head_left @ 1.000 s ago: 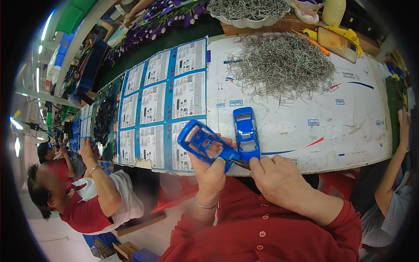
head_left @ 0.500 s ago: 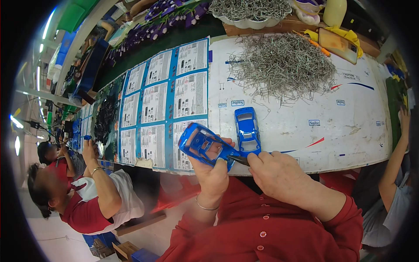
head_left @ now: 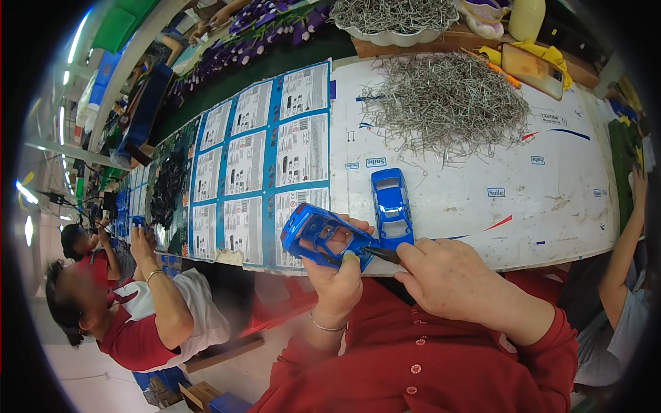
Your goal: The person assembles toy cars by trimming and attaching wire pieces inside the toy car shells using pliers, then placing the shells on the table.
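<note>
My left hand is closed round a blue toy car body, with its hollow inside and window openings showing. The thumb presses on its near end. In my right hand is a dark tool with a pointed tip; the fingers hide most of it, so its kind is unclear. The tip touches or lies right at the end of the car body by my left thumb. A second blue car body lies on the table just beyond my hands, roof up.
A pile of thin metal pins covers the far middle of the white table sheet. Behind it stands a white bowl of more pins. Printed card sheets lie to the left. A co-worker sits at the left; another person's arm is at the right.
The held car body has tipped and sunk slightly. My right hand and the tool have shifted a little to the right and toward me. The second car body stays put.
</note>
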Available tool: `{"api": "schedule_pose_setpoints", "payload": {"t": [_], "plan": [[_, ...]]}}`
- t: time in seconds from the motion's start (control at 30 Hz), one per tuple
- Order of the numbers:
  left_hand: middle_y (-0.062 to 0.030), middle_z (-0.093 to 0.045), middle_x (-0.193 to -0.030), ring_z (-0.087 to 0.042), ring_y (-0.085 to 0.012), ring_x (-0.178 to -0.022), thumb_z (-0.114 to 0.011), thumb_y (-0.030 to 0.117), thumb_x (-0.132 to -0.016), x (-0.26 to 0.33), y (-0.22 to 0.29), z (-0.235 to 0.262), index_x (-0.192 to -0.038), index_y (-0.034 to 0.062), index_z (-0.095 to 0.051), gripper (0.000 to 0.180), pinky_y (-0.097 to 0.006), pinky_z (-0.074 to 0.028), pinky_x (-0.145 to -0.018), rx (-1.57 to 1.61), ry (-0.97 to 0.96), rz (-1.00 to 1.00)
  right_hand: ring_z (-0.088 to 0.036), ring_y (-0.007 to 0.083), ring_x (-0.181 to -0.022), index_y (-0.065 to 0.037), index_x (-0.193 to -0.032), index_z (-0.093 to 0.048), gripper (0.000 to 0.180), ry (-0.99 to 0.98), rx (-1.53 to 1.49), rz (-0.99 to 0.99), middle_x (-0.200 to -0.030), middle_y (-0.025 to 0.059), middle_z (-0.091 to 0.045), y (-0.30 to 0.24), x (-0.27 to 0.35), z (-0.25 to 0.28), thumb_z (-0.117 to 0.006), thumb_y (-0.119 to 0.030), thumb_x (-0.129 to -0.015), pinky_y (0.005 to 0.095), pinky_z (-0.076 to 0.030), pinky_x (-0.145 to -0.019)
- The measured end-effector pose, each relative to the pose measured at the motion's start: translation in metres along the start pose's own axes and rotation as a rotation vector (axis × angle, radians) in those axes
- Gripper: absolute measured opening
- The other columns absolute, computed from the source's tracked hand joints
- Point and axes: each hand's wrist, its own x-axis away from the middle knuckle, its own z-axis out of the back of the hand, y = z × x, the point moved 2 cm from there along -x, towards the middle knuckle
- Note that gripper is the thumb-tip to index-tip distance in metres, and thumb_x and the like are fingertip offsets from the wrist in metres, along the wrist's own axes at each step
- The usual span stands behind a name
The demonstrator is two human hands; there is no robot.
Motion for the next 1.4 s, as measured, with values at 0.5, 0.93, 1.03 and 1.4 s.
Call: {"api": "schedule_pose_setpoints", "payload": {"t": [0.5, 0.93, 1.03, 1.4], "plan": [[-0.0141, -0.050, -0.113, -0.060, -0.0282, -0.098, -0.036, -0.019, -0.067, 0.001, 0.005, 0.000, -0.126, 0.0045, -0.038, 0.064, -0.045, -0.054, -0.087, 0.040, -0.005, 0.062, -0.060, 0.0272, -0.064, -0.002, -0.092, -0.054, 0.019, -0.070, 0.200, -0.038, -0.073, 0.0114, -0.058, -0.009, 0.005, -0.004, -0.061, -0.018, -0.084, 0.0369, -0.050, -0.055], [-0.0140, -0.051, -0.108, -0.061, -0.0282, -0.097, -0.037, -0.017, -0.064, 0.000, 0.003, -0.007, -0.121, 0.0027, -0.042, 0.061, -0.042, -0.053, -0.087, 0.023, 0.016, 0.094, -0.059, 0.0209, -0.060, 0.000, -0.087, -0.053, 0.018, 0.044, 0.346, 0.062, -0.071, 0.0100, -0.056, -0.008, 0.003, -0.011, -0.060, -0.009, -0.073, 0.0306, -0.049, -0.050], [-0.0151, -0.052, -0.107, -0.061, -0.0280, -0.097, -0.036, -0.017, -0.064, -0.001, 0.000, -0.006, -0.123, 0.0036, -0.039, 0.062, -0.042, -0.053, -0.086, 0.108, 0.089, 0.169, -0.056, 0.0187, -0.059, 0.001, -0.088, -0.055, 0.019, 0.085, 0.519, 0.109, -0.069, 0.0083, -0.054, -0.011, 0.006, -0.012, -0.060, -0.010, -0.073, 0.0291, -0.045, -0.048], [-0.0163, -0.051, -0.107, -0.059, -0.0268, -0.097, -0.034, -0.018, -0.063, 0.005, -0.003, -0.010, -0.136, 0.0065, -0.024, 0.078, -0.040, -0.051, -0.086, -0.065, 0.023, 0.207, -0.054, 0.0181, -0.059, 0.001, -0.081, -0.057, 0.018, 0.005, 0.706, 0.224, -0.066, 0.0077, -0.051, -0.016, 0.002, -0.001, -0.061, -0.013, -0.071, 0.0294, -0.039, -0.047]]}}
